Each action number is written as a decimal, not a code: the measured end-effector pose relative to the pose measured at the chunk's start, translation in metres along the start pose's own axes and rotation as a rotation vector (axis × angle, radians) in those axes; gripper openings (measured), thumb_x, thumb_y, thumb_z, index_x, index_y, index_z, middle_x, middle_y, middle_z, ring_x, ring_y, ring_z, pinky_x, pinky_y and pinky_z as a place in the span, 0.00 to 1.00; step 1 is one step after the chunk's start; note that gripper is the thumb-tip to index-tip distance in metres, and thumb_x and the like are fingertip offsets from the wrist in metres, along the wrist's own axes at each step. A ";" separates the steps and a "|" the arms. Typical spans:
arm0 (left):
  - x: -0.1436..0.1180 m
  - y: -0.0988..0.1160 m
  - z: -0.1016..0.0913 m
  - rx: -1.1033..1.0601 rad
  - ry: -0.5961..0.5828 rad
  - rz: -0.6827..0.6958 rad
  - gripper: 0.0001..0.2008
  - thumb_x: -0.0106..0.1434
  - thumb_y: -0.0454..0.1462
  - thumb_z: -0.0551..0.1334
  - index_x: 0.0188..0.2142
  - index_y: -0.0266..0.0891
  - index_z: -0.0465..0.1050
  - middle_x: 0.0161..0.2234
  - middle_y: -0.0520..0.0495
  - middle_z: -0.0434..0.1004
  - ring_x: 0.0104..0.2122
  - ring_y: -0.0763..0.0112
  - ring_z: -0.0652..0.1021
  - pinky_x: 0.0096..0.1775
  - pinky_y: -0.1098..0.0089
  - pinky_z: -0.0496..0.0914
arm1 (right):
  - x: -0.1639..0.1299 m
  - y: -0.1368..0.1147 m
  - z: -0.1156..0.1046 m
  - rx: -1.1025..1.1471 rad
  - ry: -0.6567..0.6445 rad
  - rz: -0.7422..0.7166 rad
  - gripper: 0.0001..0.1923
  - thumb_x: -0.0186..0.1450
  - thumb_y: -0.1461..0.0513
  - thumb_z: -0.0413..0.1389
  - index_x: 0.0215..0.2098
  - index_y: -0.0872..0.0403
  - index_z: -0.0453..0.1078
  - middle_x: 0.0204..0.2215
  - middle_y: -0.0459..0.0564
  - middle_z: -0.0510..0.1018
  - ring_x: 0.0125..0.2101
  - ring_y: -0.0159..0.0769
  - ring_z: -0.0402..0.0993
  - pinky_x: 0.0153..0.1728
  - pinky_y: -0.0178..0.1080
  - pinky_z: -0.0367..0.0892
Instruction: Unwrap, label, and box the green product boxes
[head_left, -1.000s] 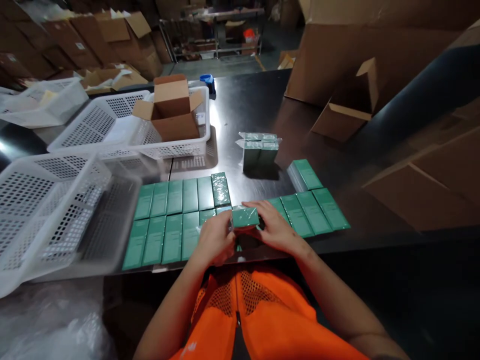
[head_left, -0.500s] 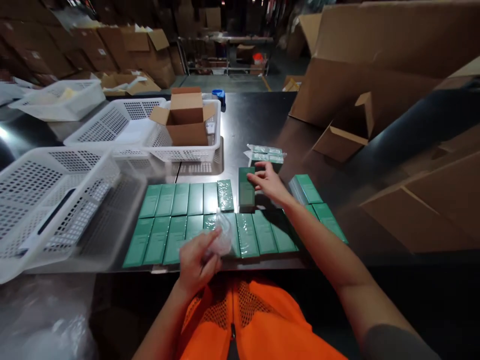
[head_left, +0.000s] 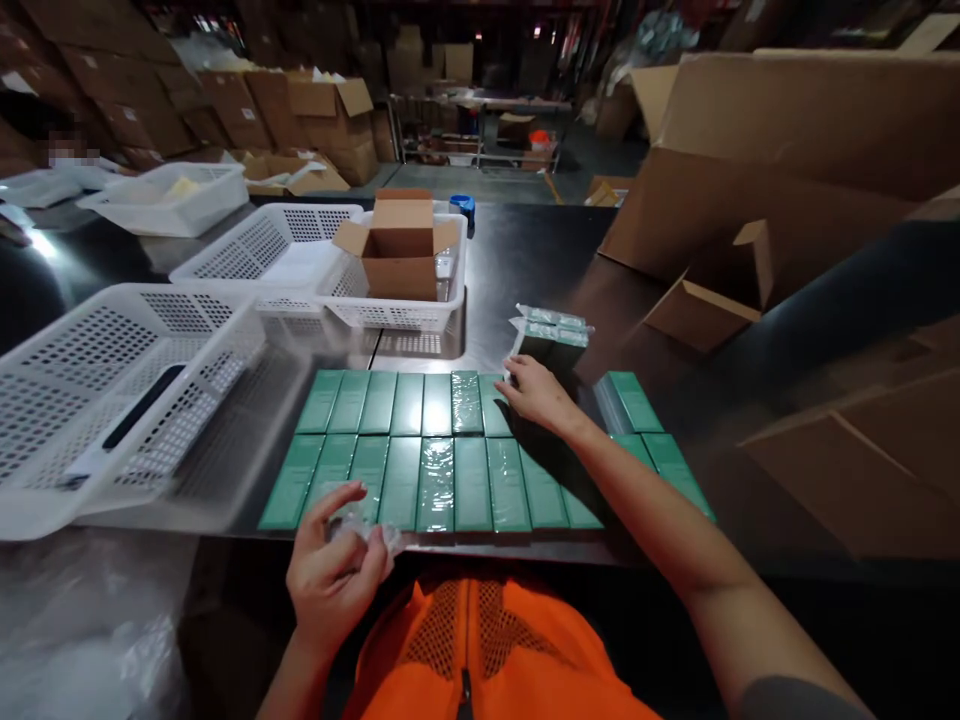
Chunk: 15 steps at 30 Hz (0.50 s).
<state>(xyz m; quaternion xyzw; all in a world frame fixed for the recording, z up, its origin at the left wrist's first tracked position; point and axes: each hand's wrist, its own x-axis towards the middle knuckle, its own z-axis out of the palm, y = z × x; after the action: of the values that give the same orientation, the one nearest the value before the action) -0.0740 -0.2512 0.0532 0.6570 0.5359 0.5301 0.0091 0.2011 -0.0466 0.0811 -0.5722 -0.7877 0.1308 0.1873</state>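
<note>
Several flat green boxes lie in two rows on the black table. My right hand rests on the right end box of the far row, fingers laid flat on it. My left hand is near the table's front edge, pinching a crumpled piece of clear plastic wrap. A wrapped bundle of green boxes stands upright just beyond my right hand. More green boxes lie to the right of my forearm.
White perforated baskets stand at the left, another holds an open cardboard box. Large cardboard cartons fill the right side. A small open carton sits on the table. A clear plastic bag is at lower left.
My right hand set a green box flat into the far row and pressed it beside the others. My left hand drew back toward me with the plastic wrap.
</note>
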 end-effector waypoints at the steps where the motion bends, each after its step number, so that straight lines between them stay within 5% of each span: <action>1: 0.000 0.000 0.000 -0.047 0.017 -0.021 0.17 0.56 0.26 0.64 0.15 0.37 0.62 0.52 0.43 0.74 0.44 0.60 0.81 0.45 0.61 0.76 | 0.000 -0.002 -0.009 -0.017 0.044 -0.018 0.17 0.68 0.60 0.55 0.54 0.58 0.72 0.55 0.61 0.73 0.55 0.47 0.69 0.57 0.44 0.64; 4: 0.000 -0.001 0.003 -0.270 0.011 -0.110 0.10 0.55 0.24 0.63 0.29 0.39 0.69 0.60 0.45 0.68 0.50 0.56 0.80 0.48 0.56 0.78 | 0.004 -0.004 -0.034 -0.180 0.208 -0.054 0.24 0.70 0.61 0.53 0.63 0.58 0.63 0.62 0.60 0.66 0.61 0.51 0.59 0.61 0.51 0.57; 8: -0.002 0.000 0.010 -0.424 -0.067 -0.223 0.19 0.59 0.26 0.61 0.47 0.45 0.73 0.61 0.43 0.69 0.46 0.59 0.82 0.43 0.60 0.80 | 0.013 0.004 -0.048 -0.432 0.206 -0.084 0.21 0.65 0.70 0.53 0.57 0.58 0.68 0.67 0.60 0.60 0.65 0.58 0.48 0.59 0.59 0.51; 12: 0.003 0.006 0.014 -0.360 -0.185 -0.136 0.20 0.60 0.29 0.59 0.48 0.48 0.77 0.50 0.45 0.81 0.48 0.59 0.82 0.43 0.63 0.80 | 0.009 0.006 -0.049 -0.374 0.110 -0.115 0.15 0.64 0.73 0.49 0.45 0.58 0.72 0.50 0.63 0.76 0.57 0.54 0.64 0.55 0.55 0.56; 15: 0.012 0.015 0.019 -0.346 -0.405 -0.044 0.18 0.59 0.29 0.58 0.44 0.47 0.80 0.40 0.47 0.85 0.40 0.63 0.84 0.40 0.69 0.79 | -0.007 0.003 -0.054 -0.332 0.123 -0.151 0.19 0.63 0.73 0.49 0.50 0.58 0.71 0.42 0.59 0.78 0.47 0.49 0.71 0.51 0.49 0.64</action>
<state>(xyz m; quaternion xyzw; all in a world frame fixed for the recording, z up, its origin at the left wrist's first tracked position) -0.0520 -0.2386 0.0612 0.7266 0.4388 0.4712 0.2398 0.2297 -0.0526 0.1269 -0.5412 -0.8263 -0.0503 0.1475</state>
